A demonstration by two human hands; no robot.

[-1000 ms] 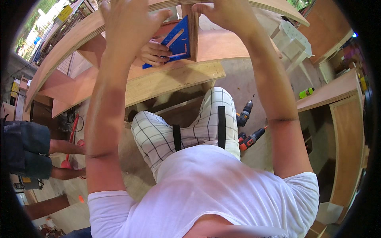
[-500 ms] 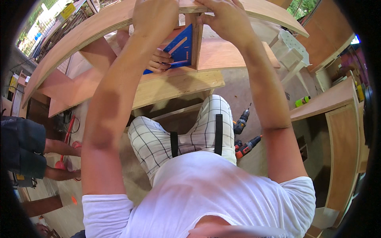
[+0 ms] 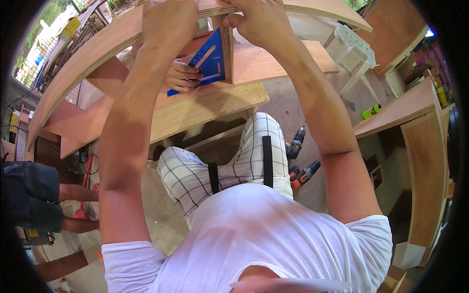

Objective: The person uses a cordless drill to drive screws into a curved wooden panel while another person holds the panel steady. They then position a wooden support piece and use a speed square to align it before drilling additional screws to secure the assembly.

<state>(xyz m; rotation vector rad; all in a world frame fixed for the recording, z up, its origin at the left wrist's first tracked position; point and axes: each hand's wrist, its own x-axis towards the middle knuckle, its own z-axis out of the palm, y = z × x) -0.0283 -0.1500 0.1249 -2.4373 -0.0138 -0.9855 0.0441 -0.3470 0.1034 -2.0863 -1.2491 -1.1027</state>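
The left hand (image 3: 171,27), thumb out a second ago, now curls at the curved board (image 3: 211,9), grip unclear — the nearer right hand (image 3: 259,22) clasps its edge, just right of the upright panel (image 3: 228,53), whose long axis meets it.

Power drills (image 3: 296,145) and curved plywood (image 3: 97,49) show a woodworking workshop.
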